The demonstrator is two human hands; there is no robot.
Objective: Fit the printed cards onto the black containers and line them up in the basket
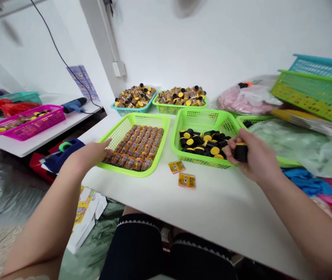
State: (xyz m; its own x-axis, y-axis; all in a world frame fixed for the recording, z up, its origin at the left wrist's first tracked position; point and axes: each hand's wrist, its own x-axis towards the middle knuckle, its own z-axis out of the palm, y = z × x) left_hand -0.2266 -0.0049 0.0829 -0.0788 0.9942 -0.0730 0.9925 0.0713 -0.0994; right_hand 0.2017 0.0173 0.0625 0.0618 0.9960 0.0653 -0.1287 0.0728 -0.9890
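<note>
My right hand (255, 155) grips a small black bottle with a yellow cap (241, 152), just beyond the right rim of a lime-green plastic basket (203, 118). That basket holds a loose heap of similar black bottles (201, 143). My left hand (90, 153) is open and empty, its fingertips near the rim of another lime-green basket (125, 169). Rows of labelled bottles (133, 146) stand packed inside it. Two small yellow-and-orange labels (182, 174) lie on the white table (212, 210) between my hands.
Two baskets of labelled bottles (148, 101) stand at the back. Plastic bags (297, 144) and stacked green trays (308, 97) fill the right side. On a lower left table are a magenta basket (28, 124) and a blue heat gun (74, 105).
</note>
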